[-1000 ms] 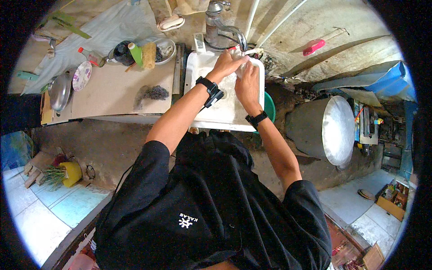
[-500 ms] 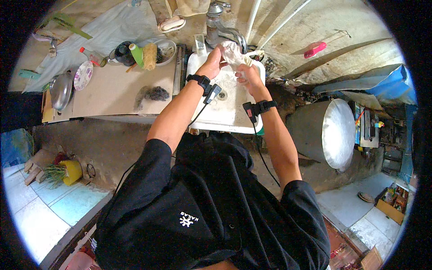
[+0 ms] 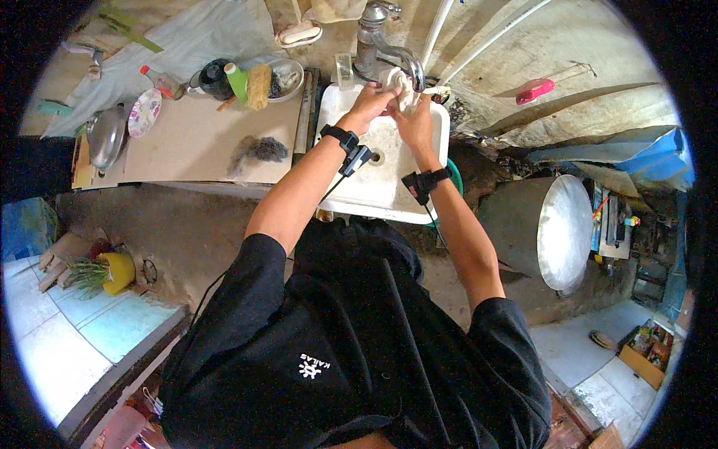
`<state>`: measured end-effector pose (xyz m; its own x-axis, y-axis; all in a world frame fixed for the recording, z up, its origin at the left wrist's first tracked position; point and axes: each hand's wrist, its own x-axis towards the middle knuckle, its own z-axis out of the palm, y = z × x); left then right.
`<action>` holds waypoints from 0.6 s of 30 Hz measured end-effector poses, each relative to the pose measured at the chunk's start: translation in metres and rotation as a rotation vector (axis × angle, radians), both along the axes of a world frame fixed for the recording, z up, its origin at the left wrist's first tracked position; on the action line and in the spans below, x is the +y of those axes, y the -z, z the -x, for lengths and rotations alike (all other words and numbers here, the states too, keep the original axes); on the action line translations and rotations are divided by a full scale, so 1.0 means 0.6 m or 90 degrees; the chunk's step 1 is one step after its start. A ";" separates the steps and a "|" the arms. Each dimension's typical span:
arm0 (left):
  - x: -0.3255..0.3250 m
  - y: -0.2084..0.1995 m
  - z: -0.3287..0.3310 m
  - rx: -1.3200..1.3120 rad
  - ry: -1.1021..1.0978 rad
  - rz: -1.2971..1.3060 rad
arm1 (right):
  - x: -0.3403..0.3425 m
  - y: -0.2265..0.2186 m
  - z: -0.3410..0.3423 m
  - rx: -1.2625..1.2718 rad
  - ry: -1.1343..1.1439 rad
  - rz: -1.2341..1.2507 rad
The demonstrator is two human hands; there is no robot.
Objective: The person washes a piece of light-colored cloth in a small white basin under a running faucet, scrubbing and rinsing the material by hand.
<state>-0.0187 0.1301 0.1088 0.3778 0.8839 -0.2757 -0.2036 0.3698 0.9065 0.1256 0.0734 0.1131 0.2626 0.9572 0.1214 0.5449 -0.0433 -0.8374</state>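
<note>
A crumpled white cloth (image 3: 404, 95) is bunched between my two hands, over the far end of the white sink (image 3: 366, 191). My left hand (image 3: 369, 105) grips it from the left, fingers curled around it. On the right, my right hand (image 3: 414, 120) closes on the same cloth, its thumb near the left fingers. Right above the cloth bends the spout of the metal faucet (image 3: 402, 54). Whether water is running I cannot make out. A drain hole (image 3: 377, 158) shows in the basin below my hands.
Left of the sink, a cardboard-covered counter (image 3: 187, 150) bears a dark scouring tuft (image 3: 267, 149), a loofah (image 3: 259, 86), a green bottle (image 3: 236, 81), a bowl (image 3: 297, 73) and a patterned plate (image 3: 144, 112). A big metal drum (image 3: 516, 224) stands at the right.
My hands have come closer together, and the cloth is more bunched between them. My right hand has moved up toward the spout. The whole view has shifted slightly.
</note>
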 end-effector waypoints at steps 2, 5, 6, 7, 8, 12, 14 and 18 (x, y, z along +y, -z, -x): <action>-0.003 -0.008 -0.017 0.088 -0.068 0.011 | -0.009 0.025 -0.010 -0.036 0.006 -0.020; -0.013 -0.009 -0.041 0.103 -0.078 -0.021 | -0.024 0.049 -0.048 0.226 -0.008 0.042; -0.013 -0.002 -0.041 0.100 -0.080 -0.027 | -0.033 0.044 -0.053 0.227 -0.007 0.044; -0.014 0.004 -0.043 0.092 -0.078 0.005 | -0.042 0.039 -0.060 0.413 -0.002 0.085; -0.011 0.014 -0.042 0.094 -0.080 0.005 | -0.050 0.026 -0.064 0.599 0.001 0.125; -0.014 0.036 -0.057 0.084 -0.082 -0.008 | -0.071 0.001 -0.097 0.761 -0.023 0.147; -0.016 0.039 -0.063 0.158 0.003 -0.047 | -0.073 0.005 -0.108 0.783 -0.029 0.153; -0.059 0.031 -0.087 0.213 0.031 -0.090 | -0.081 0.027 -0.131 0.786 -0.068 0.157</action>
<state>0.0333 0.0949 0.0905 0.3302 0.9054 -0.2668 0.1271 0.2374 0.9631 0.2042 0.0247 0.0967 -0.0061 0.9426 -0.3339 -0.5816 -0.2750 -0.7656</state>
